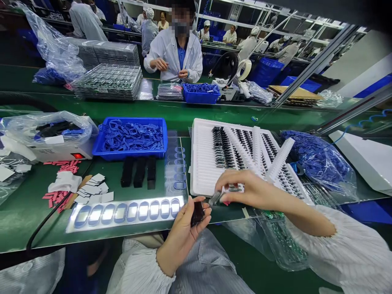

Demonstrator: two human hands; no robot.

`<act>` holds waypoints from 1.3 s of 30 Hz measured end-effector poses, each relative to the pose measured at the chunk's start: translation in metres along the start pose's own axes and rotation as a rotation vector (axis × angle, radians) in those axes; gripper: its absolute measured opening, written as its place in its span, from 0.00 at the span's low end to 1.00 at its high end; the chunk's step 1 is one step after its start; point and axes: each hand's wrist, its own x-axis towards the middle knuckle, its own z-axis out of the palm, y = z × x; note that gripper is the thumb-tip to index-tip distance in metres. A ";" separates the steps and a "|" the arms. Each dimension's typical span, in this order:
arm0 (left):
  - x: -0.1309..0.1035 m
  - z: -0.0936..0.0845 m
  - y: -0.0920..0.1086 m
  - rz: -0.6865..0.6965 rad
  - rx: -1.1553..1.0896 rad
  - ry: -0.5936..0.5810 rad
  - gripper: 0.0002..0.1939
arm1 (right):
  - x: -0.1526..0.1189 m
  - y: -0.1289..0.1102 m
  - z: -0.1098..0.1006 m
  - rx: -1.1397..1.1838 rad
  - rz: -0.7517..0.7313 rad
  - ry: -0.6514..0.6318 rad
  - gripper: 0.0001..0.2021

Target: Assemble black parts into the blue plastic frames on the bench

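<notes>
So the small dark case [197,214] is sitting in the left hand [191,222], fingers half curled around it, just past the front edge of the green table [128,185]. The right hand [237,188] is right beside it, thumb and fingers closed on a small clear-and-grey part [216,198] that's kinda blurry, so I can't tell what it is.

Right behind that hand there's a white ribbed tray [202,163] with rows of small black parts [219,143] and some loose white strips [281,157] lying across it at angles. Off the person's left hand, a sheet of oval stickers [127,213] lies flat along the table edge, with white cards [94,190] and little pink strips [58,197] scattered further left.

Behind the sheet, three black blocks [139,172] stand in a row in front of a blue bin [101,153] full of blue plastic pieces [133,136]. More blue pieces are bagged up in clear plastic [321,159] right of the tray. Across the table, a masked co-worker in a white coat [165,47] has both hands up near another blue bin [201,97].
</notes>
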 end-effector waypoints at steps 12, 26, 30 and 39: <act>-0.006 -0.001 0.000 0.024 0.022 -0.113 0.15 | 0.013 -0.016 0.034 0.093 -0.069 -0.142 0.13; -0.011 -0.016 0.004 0.139 -0.112 -0.110 0.23 | 0.032 -0.041 0.068 -0.324 -0.186 -0.122 0.26; -0.014 -0.021 0.008 0.182 -0.152 -0.070 0.24 | 0.043 -0.047 0.073 -0.246 -0.226 -0.172 0.16; -0.019 -0.027 0.030 0.310 -0.170 0.014 0.19 | 0.076 -0.074 0.078 -0.434 -0.198 -0.201 0.28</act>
